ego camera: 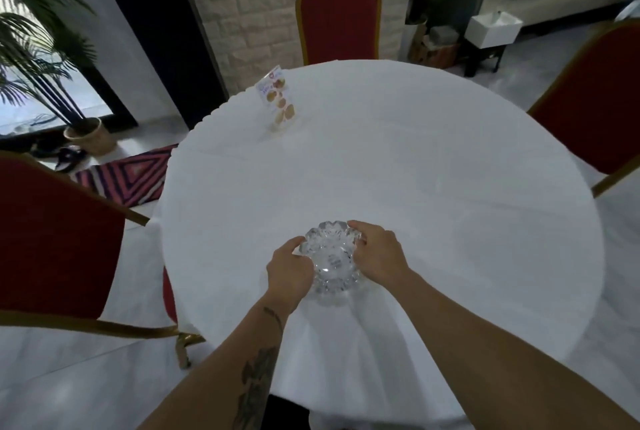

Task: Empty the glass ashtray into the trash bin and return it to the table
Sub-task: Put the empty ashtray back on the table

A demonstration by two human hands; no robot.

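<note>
A red chair [52, 239] stands at 9 o'clock from the round white table [381, 170]. The left hand [289, 272] and right hand [377, 254] hold the glass ashtray [330, 260] from both sides. It sits on the table near 6 o'clock. A small card [278, 98] stands at 11 o'clock.

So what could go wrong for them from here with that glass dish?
The glass ashtray is held only at its scalloped rim by the left hand and right hand; smooth glass could slip. It sits on a loose white tablecloth near the table's edge, so dragging might bunch the cloth. No trash bin is in view, so carrying it may spill any contents.
</note>
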